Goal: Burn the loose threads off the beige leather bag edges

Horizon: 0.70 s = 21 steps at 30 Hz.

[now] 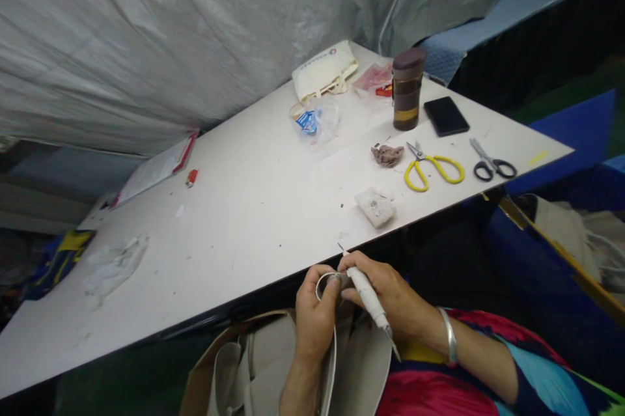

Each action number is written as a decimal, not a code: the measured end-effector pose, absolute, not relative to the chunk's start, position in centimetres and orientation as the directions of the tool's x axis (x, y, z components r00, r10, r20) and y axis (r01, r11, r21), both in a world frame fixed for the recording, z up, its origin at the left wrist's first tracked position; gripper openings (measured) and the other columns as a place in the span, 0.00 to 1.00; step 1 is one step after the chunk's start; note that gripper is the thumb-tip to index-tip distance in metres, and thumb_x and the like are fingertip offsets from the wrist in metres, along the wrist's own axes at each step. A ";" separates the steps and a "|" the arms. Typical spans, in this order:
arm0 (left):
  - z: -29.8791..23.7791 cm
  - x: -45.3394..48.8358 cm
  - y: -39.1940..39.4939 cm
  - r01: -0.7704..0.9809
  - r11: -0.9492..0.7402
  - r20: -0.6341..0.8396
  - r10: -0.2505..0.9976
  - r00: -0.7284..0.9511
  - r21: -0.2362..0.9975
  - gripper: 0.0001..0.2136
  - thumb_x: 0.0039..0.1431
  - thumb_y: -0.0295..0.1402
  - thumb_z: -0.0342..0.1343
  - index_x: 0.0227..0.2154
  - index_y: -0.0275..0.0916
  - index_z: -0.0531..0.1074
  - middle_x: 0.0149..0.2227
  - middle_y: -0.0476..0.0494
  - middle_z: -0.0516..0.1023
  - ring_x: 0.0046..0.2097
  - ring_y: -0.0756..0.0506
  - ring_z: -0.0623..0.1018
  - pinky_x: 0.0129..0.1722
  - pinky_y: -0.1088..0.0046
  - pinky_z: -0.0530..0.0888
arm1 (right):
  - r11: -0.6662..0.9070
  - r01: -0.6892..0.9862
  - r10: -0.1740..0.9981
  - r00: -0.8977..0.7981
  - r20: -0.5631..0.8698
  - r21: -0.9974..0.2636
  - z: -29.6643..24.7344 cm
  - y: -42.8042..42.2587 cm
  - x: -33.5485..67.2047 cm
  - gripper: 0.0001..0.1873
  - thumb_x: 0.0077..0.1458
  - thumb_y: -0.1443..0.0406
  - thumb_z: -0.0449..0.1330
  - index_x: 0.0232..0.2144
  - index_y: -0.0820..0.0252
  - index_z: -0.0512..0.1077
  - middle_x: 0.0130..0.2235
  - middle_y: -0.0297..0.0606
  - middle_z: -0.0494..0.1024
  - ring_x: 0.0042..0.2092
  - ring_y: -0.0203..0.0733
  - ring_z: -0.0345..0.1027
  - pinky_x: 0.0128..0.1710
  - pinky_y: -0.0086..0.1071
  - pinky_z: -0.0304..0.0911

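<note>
My left hand (317, 312) pinches a beige strap-like piece (333, 364) with a pale edge; part of it curls into a small loop at the fingertips. In my right hand (385, 289) is a tool with a thick white handle (366, 295), held like a pen. A thin point sticks out of its upper end, and a flat metal tip shows at the lower end. Both hands meet just off the table's near edge, fingertips close together. Where the strip passes between the fingers is hidden. A white pad with a grey mark (375, 206) lies on the table just beyond them.
On the white table (234, 208) lie yellow-handled scissors (430, 168), black-handled scissors (493, 162), a crumpled brown cloth (388, 155), a black phone-like slab (446, 116) and plastic bags. A brown bottle (407, 90) stands behind. Below, a box holds beige pieces (266, 364).
</note>
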<state>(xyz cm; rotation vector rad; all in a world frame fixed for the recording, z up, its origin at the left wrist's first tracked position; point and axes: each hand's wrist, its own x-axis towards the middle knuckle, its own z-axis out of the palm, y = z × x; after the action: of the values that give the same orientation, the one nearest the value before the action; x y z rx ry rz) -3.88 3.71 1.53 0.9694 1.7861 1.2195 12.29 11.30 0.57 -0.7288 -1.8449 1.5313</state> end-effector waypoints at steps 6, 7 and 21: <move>3.1 -2.9 2.7 0.252 0.240 -0.099 0.879 -0.467 0.937 0.05 0.58 0.34 0.64 0.32 0.41 0.74 0.30 0.50 0.76 0.35 0.45 0.74 0.39 0.71 0.70 | 0.177 -0.011 0.764 -0.629 0.144 -0.984 1.3 9.4 13.0 0.13 0.57 0.71 0.67 0.42 0.55 0.70 0.35 0.29 0.74 0.34 0.36 0.66 0.34 0.28 0.60; 3.3 -2.8 2.6 0.255 0.238 -0.098 0.881 -0.463 0.937 0.05 0.57 0.33 0.65 0.32 0.41 0.74 0.30 0.50 0.76 0.35 0.45 0.74 0.39 0.71 0.70 | 0.172 -0.016 0.770 -0.621 0.145 -0.985 1.3 9.3 13.1 0.12 0.58 0.70 0.67 0.42 0.56 0.70 0.34 0.29 0.73 0.33 0.36 0.65 0.34 0.28 0.60; 4.0 -2.1 2.2 0.304 0.267 -0.165 0.933 -0.321 0.914 0.06 0.52 0.30 0.66 0.31 0.41 0.74 0.27 0.53 0.74 0.29 0.48 0.69 0.31 0.74 0.66 | 0.064 -0.085 0.814 -0.572 0.101 -0.994 0.6 8.6 14.1 0.14 0.61 0.56 0.68 0.42 0.56 0.70 0.35 0.31 0.77 0.33 0.36 0.69 0.33 0.27 0.62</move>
<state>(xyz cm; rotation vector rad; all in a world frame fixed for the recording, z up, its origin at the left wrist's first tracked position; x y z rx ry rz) -2.05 2.21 3.97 1.1290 1.7864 1.0568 14.12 8.64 0.62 -0.7413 -1.6304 1.5982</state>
